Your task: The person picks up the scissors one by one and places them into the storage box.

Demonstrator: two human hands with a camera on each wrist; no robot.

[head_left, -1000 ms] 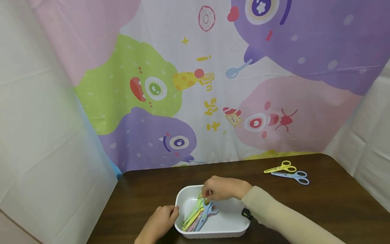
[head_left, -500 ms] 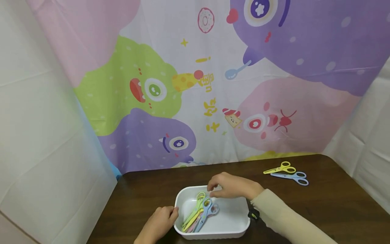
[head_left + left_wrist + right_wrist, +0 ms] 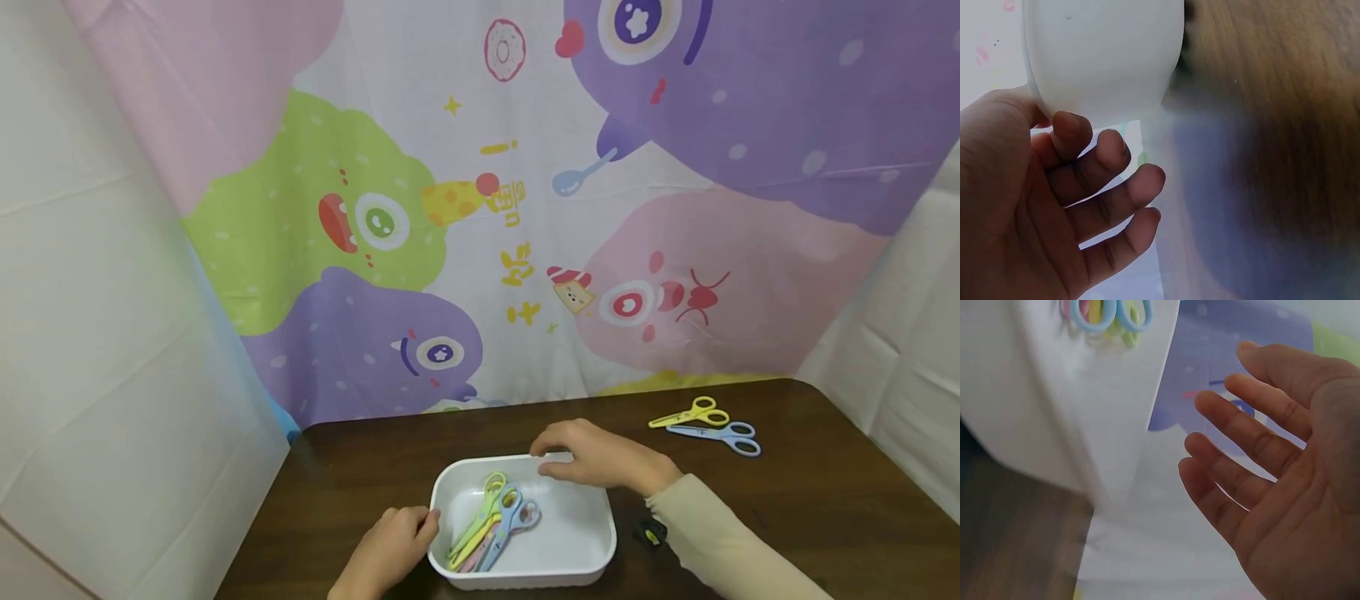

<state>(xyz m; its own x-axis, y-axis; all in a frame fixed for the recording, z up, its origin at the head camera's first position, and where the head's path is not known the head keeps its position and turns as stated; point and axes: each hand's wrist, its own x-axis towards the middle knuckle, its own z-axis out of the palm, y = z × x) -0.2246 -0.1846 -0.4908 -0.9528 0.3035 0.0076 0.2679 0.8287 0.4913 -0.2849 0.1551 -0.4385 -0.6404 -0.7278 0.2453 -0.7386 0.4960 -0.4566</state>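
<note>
A white tray (image 3: 570, 573) stands near the front of the dark wooden table (image 3: 810, 508). Several pastel scissors (image 3: 491, 521) lie in its left half, their handle loops also showing in the right wrist view (image 3: 1110, 315). My left hand (image 3: 401, 542) rests against the tray's left wall (image 3: 1104, 56), its fingers (image 3: 1110, 156) loosely curled and holding nothing. Above the tray's far right rim hovers my right hand (image 3: 570, 454), its fingers (image 3: 1241, 425) straight and spread, empty, beside the tray's outer wall (image 3: 1035, 412).
A yellow pair of scissors (image 3: 690, 414) and a blue pair (image 3: 716, 433) lie side by side at the table's far right. A cartoon-printed cloth (image 3: 525, 208) hangs behind the table, with white sheets on both sides.
My right hand has let go of the scissors in the tray and drawn back to the right, over the far rim. The left hand has stayed at the tray's left wall.
</note>
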